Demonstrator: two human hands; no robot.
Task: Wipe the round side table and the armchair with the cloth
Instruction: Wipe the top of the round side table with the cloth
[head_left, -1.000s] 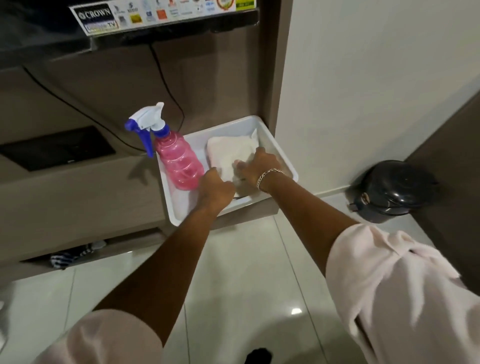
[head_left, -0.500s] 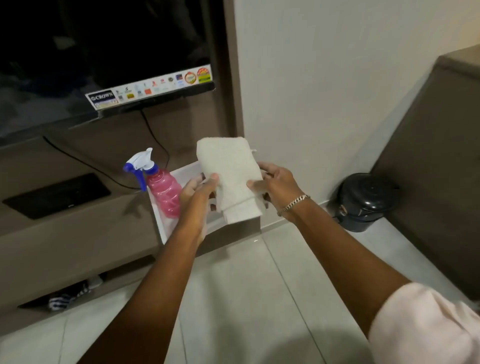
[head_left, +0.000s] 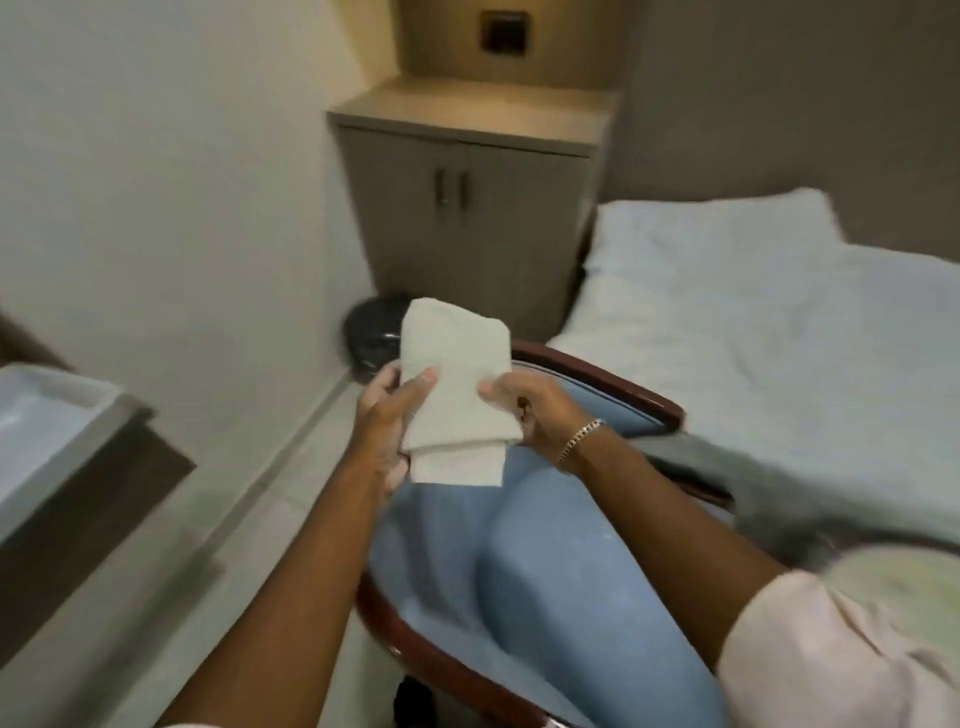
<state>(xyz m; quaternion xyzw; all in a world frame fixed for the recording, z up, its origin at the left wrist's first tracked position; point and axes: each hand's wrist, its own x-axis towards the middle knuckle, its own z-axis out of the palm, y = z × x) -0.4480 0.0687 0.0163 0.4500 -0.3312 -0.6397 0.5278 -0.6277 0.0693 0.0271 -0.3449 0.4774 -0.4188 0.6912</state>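
Observation:
I hold a folded white cloth (head_left: 453, 400) upright in front of me with both hands. My left hand (head_left: 390, 415) grips its left edge, thumb on the front. My right hand (head_left: 530, 410), with a bracelet at the wrist, pinches its right edge. Below my hands stands the armchair (head_left: 550, 582), blue padded with a dark red wooden frame. At the lower right edge a pale round surface (head_left: 904, 577) shows, blurred; it may be the side table.
A white tray (head_left: 47, 415) lies on the dark counter at the left. A black bin (head_left: 371, 332) sits in the corner by the wall. Behind it is a brown cabinet (head_left: 467, 208). A bed with white sheets (head_left: 779, 322) fills the right side.
I lifted the cloth out of the tray with both hands, then turned right. The tray and spray bottle slid out to the left; the armchair and bed came into view.

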